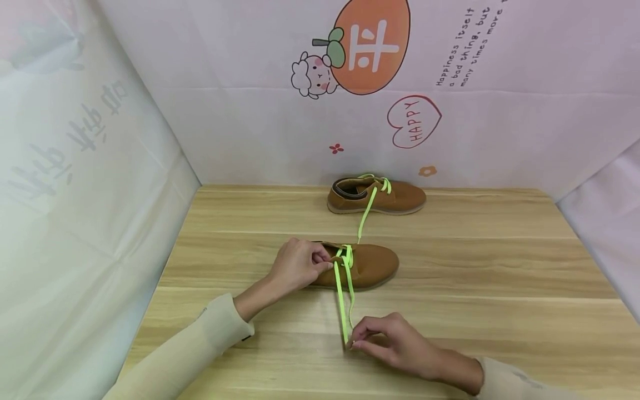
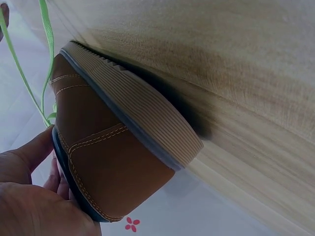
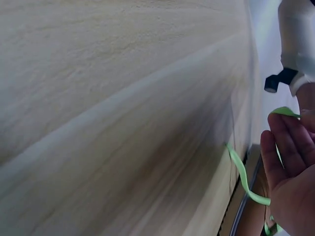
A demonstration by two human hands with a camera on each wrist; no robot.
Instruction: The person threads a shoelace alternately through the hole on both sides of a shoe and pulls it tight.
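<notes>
A brown shoe [image 1: 377, 265] with bright green laces lies on its sole, toe to the right in the head view. At its opening, my left hand [image 1: 298, 264] pinches the upper's edge by the lacing. The left wrist view shows the thumb outside the shoe's heel and side [image 2: 98, 152], with other fingers partly hidden behind the edge. Nearer the front, my right hand [image 1: 395, 341] pinches a green lace [image 1: 341, 303], which runs taut from the shoe. A second, slacker strand [image 1: 351, 297] reaches the same hand. In the right wrist view, lace [image 3: 242, 169] hangs beside the palm.
Behind stands a second brown shoe [image 1: 407, 197], its own green lace [image 1: 366, 214] trailing towards the nearer shoe. The wooden tabletop [image 1: 475, 266] ends at a printed white cloth [image 1: 260, 133] at the back, with white cloth at both sides.
</notes>
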